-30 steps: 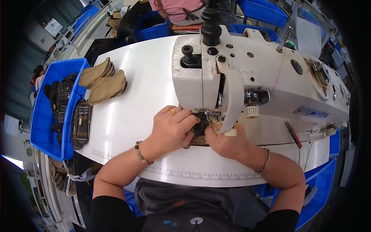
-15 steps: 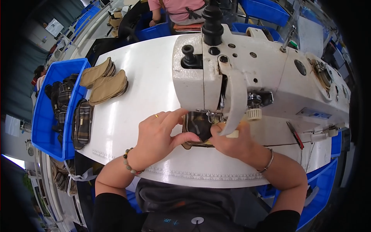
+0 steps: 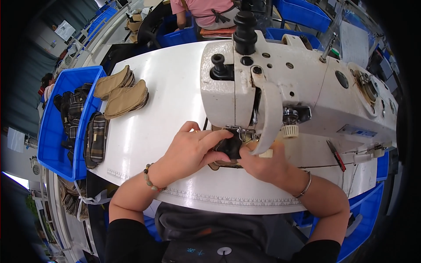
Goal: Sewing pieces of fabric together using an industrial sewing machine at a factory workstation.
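Note:
A white industrial sewing machine [image 3: 298,83] stands over the table, and a small dark fabric piece [image 3: 231,148] with a tan edge lies under its presser foot [image 3: 245,133]. My left hand [image 3: 193,147] pinches the piece's left side between thumb and fingers, close to the needle area. On the other side, my right hand [image 3: 265,160] grips its right edge, with the fingers partly hidden behind the machine's white curved guard [image 3: 269,116]. The needle itself cannot be made out.
Tan fabric pieces [image 3: 127,100] lie stacked at the table's far left, beside a folded plaid stack [image 3: 95,140]. A blue bin [image 3: 57,151] there holds dark plaid pieces. Red-handled snips [image 3: 337,156] lie right of my hands. A person in pink [image 3: 206,13] sits beyond the table.
My left fingers have shifted right over the fabric piece, now nearer the presser foot and covering more of it. The plaid face seen before has turned to plain dark. My right hand stays nearly in place.

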Tool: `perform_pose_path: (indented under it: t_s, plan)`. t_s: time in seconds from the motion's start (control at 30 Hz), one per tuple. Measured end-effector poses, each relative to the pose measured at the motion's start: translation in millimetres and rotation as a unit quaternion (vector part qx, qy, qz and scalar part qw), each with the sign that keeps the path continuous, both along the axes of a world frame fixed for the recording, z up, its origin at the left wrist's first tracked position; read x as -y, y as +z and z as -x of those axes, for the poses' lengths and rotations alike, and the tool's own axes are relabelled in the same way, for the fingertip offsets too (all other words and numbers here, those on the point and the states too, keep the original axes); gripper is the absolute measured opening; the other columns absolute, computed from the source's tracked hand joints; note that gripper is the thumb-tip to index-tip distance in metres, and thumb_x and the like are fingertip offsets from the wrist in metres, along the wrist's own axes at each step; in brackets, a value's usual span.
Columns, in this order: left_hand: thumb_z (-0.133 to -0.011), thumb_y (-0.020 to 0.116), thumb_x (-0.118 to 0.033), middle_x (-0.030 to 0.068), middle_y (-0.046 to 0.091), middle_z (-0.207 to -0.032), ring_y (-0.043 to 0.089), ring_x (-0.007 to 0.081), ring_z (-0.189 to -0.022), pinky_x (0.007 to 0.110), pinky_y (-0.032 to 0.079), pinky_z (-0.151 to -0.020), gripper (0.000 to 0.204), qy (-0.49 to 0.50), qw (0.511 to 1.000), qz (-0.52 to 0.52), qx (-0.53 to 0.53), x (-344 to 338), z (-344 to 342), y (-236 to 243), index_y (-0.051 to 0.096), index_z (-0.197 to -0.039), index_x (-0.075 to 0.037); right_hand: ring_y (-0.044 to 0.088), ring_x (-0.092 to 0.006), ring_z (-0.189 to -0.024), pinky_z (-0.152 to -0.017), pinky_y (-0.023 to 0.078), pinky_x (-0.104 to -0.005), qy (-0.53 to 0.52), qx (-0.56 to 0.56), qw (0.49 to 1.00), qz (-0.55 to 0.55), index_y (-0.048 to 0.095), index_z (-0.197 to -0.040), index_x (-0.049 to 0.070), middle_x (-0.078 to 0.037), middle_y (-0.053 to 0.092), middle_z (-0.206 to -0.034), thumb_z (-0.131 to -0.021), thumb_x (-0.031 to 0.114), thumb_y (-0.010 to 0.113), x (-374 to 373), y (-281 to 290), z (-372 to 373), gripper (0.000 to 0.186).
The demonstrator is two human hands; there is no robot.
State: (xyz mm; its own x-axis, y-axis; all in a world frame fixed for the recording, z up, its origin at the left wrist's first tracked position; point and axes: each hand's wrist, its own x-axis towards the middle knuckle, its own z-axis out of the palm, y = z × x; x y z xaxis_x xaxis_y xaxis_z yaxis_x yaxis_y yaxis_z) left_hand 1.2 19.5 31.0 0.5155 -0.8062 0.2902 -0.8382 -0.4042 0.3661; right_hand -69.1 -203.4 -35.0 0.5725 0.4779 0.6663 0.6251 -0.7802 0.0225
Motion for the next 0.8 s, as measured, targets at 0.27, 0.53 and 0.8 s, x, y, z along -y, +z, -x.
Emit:
perform_pose_path:
  t_s: [0.27, 0.53, 0.8]
  plan:
    - [-0.076, 0.080, -0.035, -0.0027, 0.060, -0.085, 0.057, 0.0151, -0.061, 0.034, 0.039, -0.074, 0.034, 0.042, 0.988, -0.006, 0.152, -2, 16, -6, 0.071, -0.101, -0.013, 0.052, -0.0165, -0.045, -0.043, 0.043, -0.0300, 0.007, 0.027, 0.999, 0.030, 0.063, -0.080, 0.005, -0.002, 0.050, -0.057, -0.068, 0.008, 0.066, -4, 8, 4, 0.013]
    - [-0.075, 0.080, -0.034, -0.0017, 0.061, -0.107, 0.058, 0.0124, -0.079, 0.035, 0.037, -0.073, 0.040, 0.000, 0.991, -0.010, 0.130, 9, 22, -8, 0.071, -0.109, -0.013, 0.053, -0.0157, -0.046, -0.044, 0.043, -0.0299, -0.008, 0.040, 0.999, 0.028, 0.060, -0.073, 0.006, -0.002, 0.053, -0.060, -0.068, 0.009, 0.067, -4, 5, 4, 0.010]
    - [-0.076, 0.079, -0.023, -0.0042, 0.061, -0.103, 0.055, 0.0164, -0.110, 0.050, 0.029, -0.101, 0.029, -0.020, 0.999, -0.005, 0.046, 11, 11, -25, 0.072, -0.103, -0.014, 0.055, -0.0130, -0.055, -0.045, 0.042, -0.0284, -0.014, -0.047, 0.998, 0.044, 0.052, -0.070, 0.013, 0.003, 0.053, -0.066, -0.079, 0.016, 0.071, -2, 6, 10, 0.021]
